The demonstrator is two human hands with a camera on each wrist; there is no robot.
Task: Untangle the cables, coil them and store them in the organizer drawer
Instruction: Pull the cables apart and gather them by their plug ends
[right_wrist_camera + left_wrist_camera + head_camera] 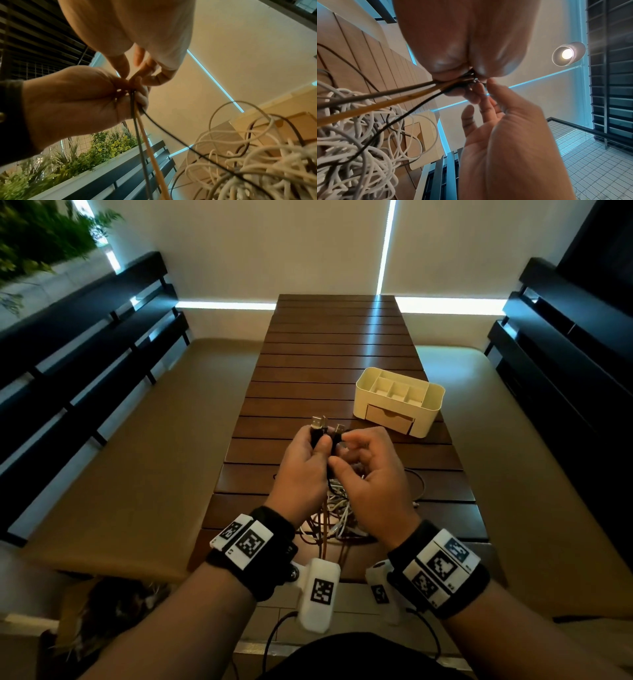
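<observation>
Both hands are up over the near end of the worktop [342,354]. The left hand [301,470] is curled tight round a bunch of cable ends [320,429], metal plugs poking out above the fist. The right hand [371,474] sits just beside it, thumb and forefinger pinching one dark plug [338,433] in that bunch, the other fingers loosely bent. From the left fist, dark and tan leads [388,100] drop straight down into the tangle [337,515], a heap of mostly white loops lying on the near slats under the wrists. Further off to the right stands the cream organizer [399,400], its little drawer [388,418] facing us and closed.
</observation>
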